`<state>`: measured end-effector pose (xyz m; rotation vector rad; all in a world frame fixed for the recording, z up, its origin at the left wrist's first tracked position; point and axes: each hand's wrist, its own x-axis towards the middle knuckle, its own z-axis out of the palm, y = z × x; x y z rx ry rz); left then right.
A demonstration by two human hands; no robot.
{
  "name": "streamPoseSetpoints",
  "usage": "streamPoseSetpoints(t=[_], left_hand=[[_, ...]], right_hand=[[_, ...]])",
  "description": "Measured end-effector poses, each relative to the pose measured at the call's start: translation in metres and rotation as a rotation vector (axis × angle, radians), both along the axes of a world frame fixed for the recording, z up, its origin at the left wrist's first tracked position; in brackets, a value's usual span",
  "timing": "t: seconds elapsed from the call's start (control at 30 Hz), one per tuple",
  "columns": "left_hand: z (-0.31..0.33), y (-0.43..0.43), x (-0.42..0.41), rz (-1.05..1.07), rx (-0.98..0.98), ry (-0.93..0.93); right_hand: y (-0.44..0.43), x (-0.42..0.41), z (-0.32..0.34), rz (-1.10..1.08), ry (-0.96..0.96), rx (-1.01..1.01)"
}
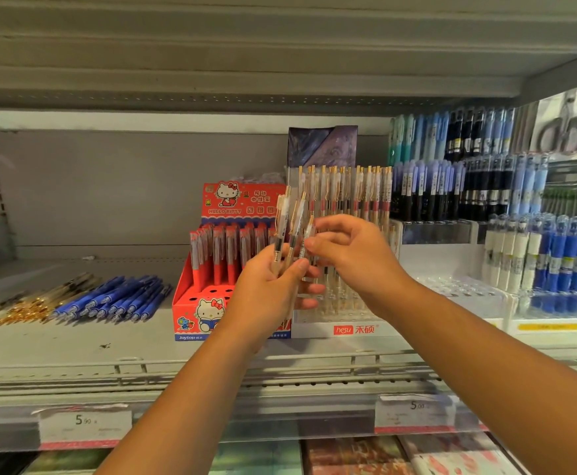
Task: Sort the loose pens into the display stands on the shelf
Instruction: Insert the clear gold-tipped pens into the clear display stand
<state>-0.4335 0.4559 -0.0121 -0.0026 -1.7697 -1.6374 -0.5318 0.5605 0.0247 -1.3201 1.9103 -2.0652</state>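
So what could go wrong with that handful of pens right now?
The left hand grips several clear pens fanned out while the right hand pinches one; pulling it might drag another loose. The clear stand behind is crowded with upright pens, so pushing one in could knock neighbours. The red stand sits right beside it, so a pen might land in the wrong holes.

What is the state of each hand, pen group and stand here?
left hand: grips a bunch of clear pens
right hand: pinches one pen of that bunch
red stand: back rows filled, front holes empty
white stand: back row filled
blue pens: lying loose on shelf
gold-clipped pens: lying loose beside them
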Motion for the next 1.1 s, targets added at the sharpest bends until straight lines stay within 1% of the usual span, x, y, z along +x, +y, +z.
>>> streamPoseSetpoints(t=[0.1,0.2,0.27,0.5,0.7,0.77,0.87,1.0,1.1], left_hand=[[-0.002,-0.002,-0.003,0.045,0.006,-0.004],[-0.003,-0.006,-0.004,0.130,-0.029,-0.038],[-0.002,-0.006,-0.004,0.151,-0.045,-0.050],[0.000,-0.005,0.002,0.230,-0.149,-0.081],[0.004,-0.004,0.003,0.116,0.082,-0.097],[0.005,-0.003,0.003,0.094,0.083,-0.086],[0.005,-0.001,0.005,0.096,0.018,-0.090],[0.005,0.001,0.004,0.069,0.012,-0.094],[0.005,0.000,0.004,0.050,0.025,-0.091]], right_hand=[[0.002,0.000,-0.001,0.014,-0.019,-0.033],[0.003,-0.002,0.000,0.011,-0.050,-0.072],[0.006,-0.005,0.001,0.013,-0.078,-0.081],[0.018,-0.025,0.007,-0.080,-0.057,-0.071],[0.027,-0.048,0.015,-0.233,0.021,-0.073],[0.028,-0.054,0.018,-0.270,0.034,-0.097],[0.027,-0.061,0.020,-0.317,0.067,-0.092],[0.021,-0.066,0.016,-0.389,0.140,-0.039],[0.017,-0.067,0.011,-0.451,0.233,0.039]])
